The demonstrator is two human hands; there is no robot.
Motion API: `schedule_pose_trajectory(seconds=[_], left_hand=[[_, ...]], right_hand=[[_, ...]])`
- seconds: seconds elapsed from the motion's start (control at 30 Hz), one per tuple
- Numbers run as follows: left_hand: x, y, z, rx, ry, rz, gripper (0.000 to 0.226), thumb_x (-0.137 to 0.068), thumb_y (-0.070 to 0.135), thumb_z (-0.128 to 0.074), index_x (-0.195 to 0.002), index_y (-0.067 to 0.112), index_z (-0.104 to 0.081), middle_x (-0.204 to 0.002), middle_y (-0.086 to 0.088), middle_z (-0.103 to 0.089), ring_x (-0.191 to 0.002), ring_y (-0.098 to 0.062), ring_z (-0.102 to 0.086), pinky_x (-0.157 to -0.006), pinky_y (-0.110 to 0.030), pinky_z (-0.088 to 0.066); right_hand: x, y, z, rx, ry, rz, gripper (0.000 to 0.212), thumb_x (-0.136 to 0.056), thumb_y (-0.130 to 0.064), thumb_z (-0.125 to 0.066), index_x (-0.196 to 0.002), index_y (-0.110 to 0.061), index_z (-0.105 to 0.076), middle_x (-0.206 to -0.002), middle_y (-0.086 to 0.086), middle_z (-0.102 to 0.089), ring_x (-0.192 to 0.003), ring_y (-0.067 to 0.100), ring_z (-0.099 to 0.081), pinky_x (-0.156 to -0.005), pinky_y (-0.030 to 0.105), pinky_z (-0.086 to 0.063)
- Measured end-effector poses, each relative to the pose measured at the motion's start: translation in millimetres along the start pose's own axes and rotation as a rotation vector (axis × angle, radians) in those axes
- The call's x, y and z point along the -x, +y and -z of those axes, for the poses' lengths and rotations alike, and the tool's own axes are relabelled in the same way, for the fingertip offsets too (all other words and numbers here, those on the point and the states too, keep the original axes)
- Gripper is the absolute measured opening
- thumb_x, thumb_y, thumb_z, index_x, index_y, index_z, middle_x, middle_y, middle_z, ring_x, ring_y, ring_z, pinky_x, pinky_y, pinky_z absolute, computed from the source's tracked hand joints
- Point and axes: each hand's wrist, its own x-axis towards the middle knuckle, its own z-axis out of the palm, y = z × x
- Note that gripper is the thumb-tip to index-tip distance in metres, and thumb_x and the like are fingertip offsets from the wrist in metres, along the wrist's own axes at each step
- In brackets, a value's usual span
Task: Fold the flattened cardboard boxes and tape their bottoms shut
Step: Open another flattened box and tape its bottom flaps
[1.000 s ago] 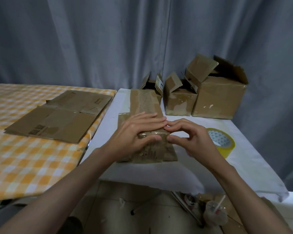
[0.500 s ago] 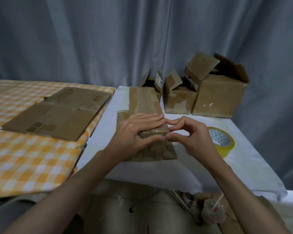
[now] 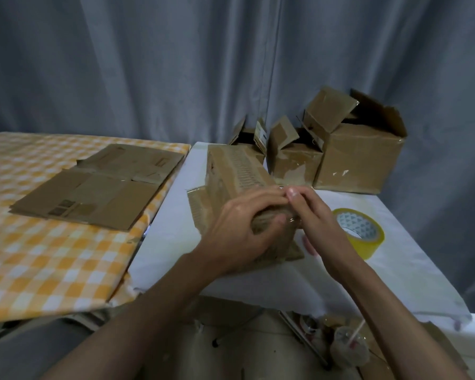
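A long, narrow cardboard box (image 3: 236, 171) with old tape on it lies on the white table (image 3: 170, 231). My left hand (image 3: 242, 231) grips its near end, fingers curled over the top and thumb on the front face. My right hand (image 3: 313, 215) touches the same end from the right, fingertips pinched at the box's top right corner beside my left fingertips. A roll of yellow tape (image 3: 362, 231) lies flat on the white table just right of my right hand. Flattened boxes (image 3: 93, 187) are stacked on the checked table.
Three folded boxes with open flaps stand at the back of the white table: a large one (image 3: 359, 160), a middle one (image 3: 294, 160) and a small one (image 3: 247, 135). The orange checked table (image 3: 39, 259) adjoins on the left. Rubbish and a plastic cup (image 3: 348, 349) lie on the floor.
The box's near end has lifted and its body looks opened up from flat. My left hand has curled round that end. My right fingertips have risen to the top corner.
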Motion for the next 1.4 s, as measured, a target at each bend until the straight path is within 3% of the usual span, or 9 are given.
schedule_pose_trajectory(seconds=[0.23,0.43,0.53,0.63,0.77,0.93,1.07,1.27,1.4], left_hand=[[-31,-49,45,-0.109,0.131,0.363,0.040,-0.105,0.028,-0.037,-0.139,0.019,-0.056,-0.148,0.003,-0.050,-0.137,-0.007,-0.040,-0.118,-0.029,-0.026],[-48,-91,65,-0.093,0.142,0.647,0.053,-0.106,0.039,-0.039,-0.153,0.015,-0.035,-0.162,0.000,-0.028,-0.149,-0.011,-0.021,-0.113,-0.017,-0.011],[-54,-95,73,0.003,0.166,0.742,0.058,-0.105,0.042,-0.041,-0.155,0.015,-0.030,-0.162,0.000,-0.027,-0.149,-0.012,-0.022,-0.119,-0.024,-0.013],[-55,-100,79,-0.002,0.235,0.783,0.058,-0.100,0.049,-0.047,-0.146,0.013,-0.046,-0.151,-0.006,-0.046,-0.140,-0.018,-0.040,-0.116,-0.032,-0.029],[-51,-101,92,-0.058,0.294,0.883,0.052,-0.097,0.050,-0.050,-0.101,0.003,-0.072,-0.097,-0.009,-0.067,-0.095,-0.020,-0.061,-0.078,-0.030,-0.042],[-36,-101,108,-0.092,0.041,1.028,0.059,-0.097,0.057,-0.042,-0.129,0.011,-0.063,-0.137,-0.011,-0.059,-0.126,-0.028,-0.053,-0.106,-0.037,-0.039],[-26,-96,100,-0.222,0.004,0.993,0.058,-0.103,0.052,-0.035,-0.127,0.007,-0.063,-0.136,-0.021,-0.057,-0.125,-0.036,-0.052,-0.106,-0.040,-0.040],[-22,-77,106,-0.203,0.094,0.946,0.062,-0.104,0.050,-0.034,-0.108,-0.001,-0.070,-0.122,-0.023,-0.064,-0.116,-0.038,-0.057,-0.099,-0.040,-0.044],[-15,-55,112,-0.039,0.273,0.850,0.049,-0.101,0.054,-0.040,-0.089,0.017,-0.070,-0.103,-0.005,-0.069,-0.102,-0.023,-0.061,-0.092,-0.036,-0.045]], right_hand=[[2,1,-16,0.263,0.105,0.007,0.035,-0.103,-0.043,-0.040,-0.097,-0.021,-0.067,-0.093,-0.012,-0.066,-0.090,-0.002,-0.057,-0.075,0.026,-0.041],[1,-10,-8,0.246,0.116,-0.005,0.035,-0.103,-0.028,-0.043,-0.087,-0.012,-0.070,-0.058,0.009,-0.063,-0.044,0.018,-0.063,-0.040,0.024,-0.044],[-4,-18,-1,0.270,0.105,-0.006,0.041,-0.101,-0.031,-0.044,-0.078,-0.010,-0.069,-0.051,0.021,-0.061,-0.036,0.022,-0.057,-0.042,0.024,-0.040],[-10,-22,4,0.208,0.117,-0.068,0.045,-0.098,-0.040,-0.047,-0.073,-0.008,-0.069,-0.048,0.020,-0.058,-0.043,0.031,-0.054,-0.050,0.038,-0.042],[-20,-16,6,0.080,0.189,-0.124,0.040,-0.088,-0.054,-0.056,-0.071,-0.020,-0.067,-0.060,0.001,-0.059,-0.055,0.019,-0.054,-0.061,0.039,-0.044],[-32,-3,-8,-0.013,0.265,-0.235,0.056,-0.091,-0.054,-0.055,-0.082,0.002,-0.056,-0.080,0.010,-0.054,-0.069,0.021,-0.054,-0.061,0.033,-0.041],[-36,10,-11,0.008,0.133,-0.474,0.078,-0.072,-0.081,-0.038,-0.116,-0.023,-0.066,-0.122,0.008,-0.064,-0.109,0.030,-0.060,-0.083,0.039,-0.049],[-29,-16,-5,-0.024,0.172,-0.355,0.054,-0.091,-0.064,-0.042,-0.112,-0.020,-0.067,-0.112,0.004,-0.067,-0.101,0.021,-0.063,-0.078,0.034,-0.046],[-28,-33,3,-0.029,0.267,-0.181,0.049,-0.095,-0.055,-0.045,-0.078,-0.014,-0.067,-0.085,0.005,-0.071,-0.082,0.020,-0.065,-0.081,0.037,-0.048]])
